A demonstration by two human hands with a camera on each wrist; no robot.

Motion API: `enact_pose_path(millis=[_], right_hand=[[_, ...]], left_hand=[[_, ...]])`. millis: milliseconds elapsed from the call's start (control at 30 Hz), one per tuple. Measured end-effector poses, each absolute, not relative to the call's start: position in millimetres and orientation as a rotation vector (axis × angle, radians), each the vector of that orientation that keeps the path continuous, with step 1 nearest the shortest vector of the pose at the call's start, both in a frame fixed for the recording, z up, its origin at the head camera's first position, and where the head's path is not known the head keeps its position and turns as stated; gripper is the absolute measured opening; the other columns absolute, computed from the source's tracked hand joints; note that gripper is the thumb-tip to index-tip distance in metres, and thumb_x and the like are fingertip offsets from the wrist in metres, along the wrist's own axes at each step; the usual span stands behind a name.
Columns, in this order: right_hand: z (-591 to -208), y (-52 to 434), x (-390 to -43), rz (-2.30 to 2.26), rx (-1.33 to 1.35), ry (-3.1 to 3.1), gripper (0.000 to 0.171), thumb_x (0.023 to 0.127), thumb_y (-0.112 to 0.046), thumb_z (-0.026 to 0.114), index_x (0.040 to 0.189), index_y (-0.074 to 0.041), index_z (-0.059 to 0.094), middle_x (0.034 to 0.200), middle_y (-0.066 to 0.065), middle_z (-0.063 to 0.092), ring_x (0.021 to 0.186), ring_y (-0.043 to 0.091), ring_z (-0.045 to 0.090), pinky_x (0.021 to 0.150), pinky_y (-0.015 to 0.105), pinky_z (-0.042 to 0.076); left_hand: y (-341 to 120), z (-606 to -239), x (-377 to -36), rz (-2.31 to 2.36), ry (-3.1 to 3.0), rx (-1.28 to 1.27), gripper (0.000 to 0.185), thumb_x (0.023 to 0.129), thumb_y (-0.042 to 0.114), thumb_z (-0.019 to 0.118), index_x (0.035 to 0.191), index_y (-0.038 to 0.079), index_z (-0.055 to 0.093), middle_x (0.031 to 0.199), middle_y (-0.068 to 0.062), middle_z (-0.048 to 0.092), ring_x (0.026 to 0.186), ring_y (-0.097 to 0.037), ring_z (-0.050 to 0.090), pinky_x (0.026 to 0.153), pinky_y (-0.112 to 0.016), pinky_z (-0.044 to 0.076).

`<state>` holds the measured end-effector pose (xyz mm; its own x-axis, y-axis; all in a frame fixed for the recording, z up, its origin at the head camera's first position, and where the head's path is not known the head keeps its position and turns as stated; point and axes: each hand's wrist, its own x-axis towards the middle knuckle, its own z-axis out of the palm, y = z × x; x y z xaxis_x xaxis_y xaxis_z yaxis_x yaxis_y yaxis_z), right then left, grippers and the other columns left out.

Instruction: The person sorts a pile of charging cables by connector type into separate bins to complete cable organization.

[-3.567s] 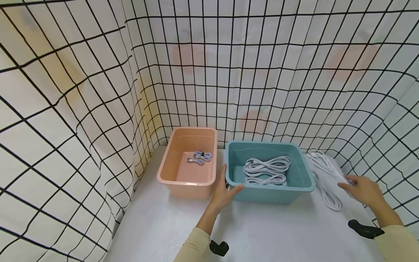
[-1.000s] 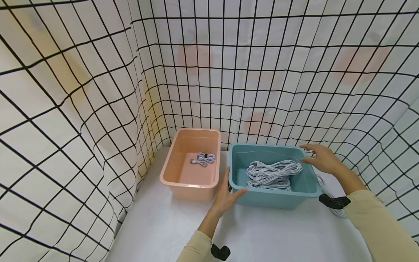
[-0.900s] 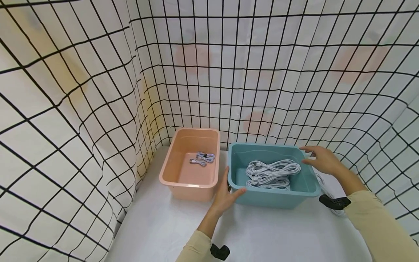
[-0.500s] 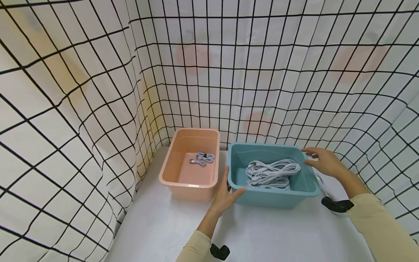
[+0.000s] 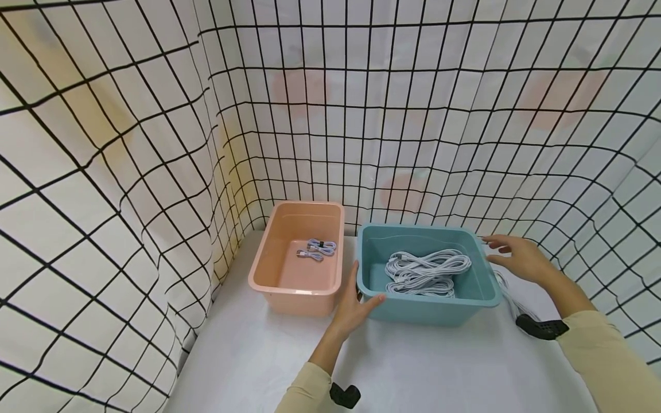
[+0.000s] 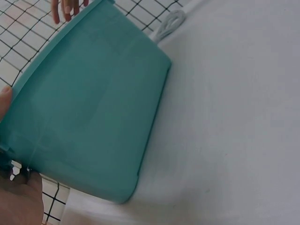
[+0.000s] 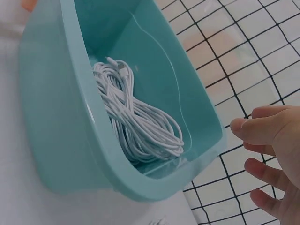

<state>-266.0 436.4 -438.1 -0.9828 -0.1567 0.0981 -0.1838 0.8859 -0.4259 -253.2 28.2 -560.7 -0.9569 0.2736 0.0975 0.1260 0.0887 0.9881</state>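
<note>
Coiled white charging cables (image 5: 427, 272) lie heaped in the teal bin (image 5: 428, 310); a USB plug (image 7: 123, 71) shows on top in the right wrist view. My left hand (image 5: 351, 310) rests against the bin's left front corner, thumb straight along the front and fingers straight along the left side. Just beyond the right rim, my right hand (image 5: 524, 261) hangs with loosely bent, spread fingers and holds nothing. In the right wrist view a gap parts my right hand (image 7: 276, 145) from the bin. Another white cable bundle (image 5: 511, 295) lies below this hand, partly hidden by the forearm.
A peach bin (image 5: 296, 304) stands to the left, close beside the teal one, with small tied cables (image 5: 321, 246) inside. Black wire mesh (image 5: 361, 137) rises behind and along both sides of the white table (image 5: 248, 355).
Earlier, my right hand gripped a cable bundle right of the bin; now that bundle lies inside. Over the last second this hand has drifted right, away from the rim. My left hand stays put.
</note>
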Motion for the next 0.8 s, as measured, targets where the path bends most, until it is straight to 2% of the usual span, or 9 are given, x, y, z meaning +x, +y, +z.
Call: enact_pose_path(millis=[333,500,800], right_hand=[[-443,449,-257,0.663,0.232,-2.989,0.053,0.098,-0.016,0.072,0.142,0.006,0.052,0.126,0.038,0.059,0.113,0.061,0.056,0.083,0.072,0.05],[-445,454,-252,0.67,0.219,-2.974,0.054,0.098,-0.017,0.072,0.142,0.006,0.051,0.127,0.038,0.058,0.114,0.061,0.054,0.082,0.073,0.05],[-453,469,-241,0.686,0.165,-2.988,0.052,0.099,-0.017,0.071,0.14,0.008,0.051,0.125,0.04,0.058,0.112,0.062,0.055,0.08,0.069,0.053]], left_hand=[[29,-560,-252,1.999,2.249,0.411,0.104,0.093,0.026,0.081,0.168,0.021,0.01,0.171,-0.005,0.015,0.153,-0.031,0.023,0.117,-0.051,0.03],[28,-561,-252,2.003,2.246,0.405,0.103,0.093,0.026,0.08,0.168,0.022,0.009,0.171,-0.006,0.015,0.153,-0.033,0.024,0.117,-0.052,0.03],[28,-560,-252,1.979,2.256,0.397,0.104,0.092,0.031,0.08,0.168,0.024,0.01,0.171,-0.002,0.016,0.153,-0.029,0.024,0.117,-0.05,0.03]])
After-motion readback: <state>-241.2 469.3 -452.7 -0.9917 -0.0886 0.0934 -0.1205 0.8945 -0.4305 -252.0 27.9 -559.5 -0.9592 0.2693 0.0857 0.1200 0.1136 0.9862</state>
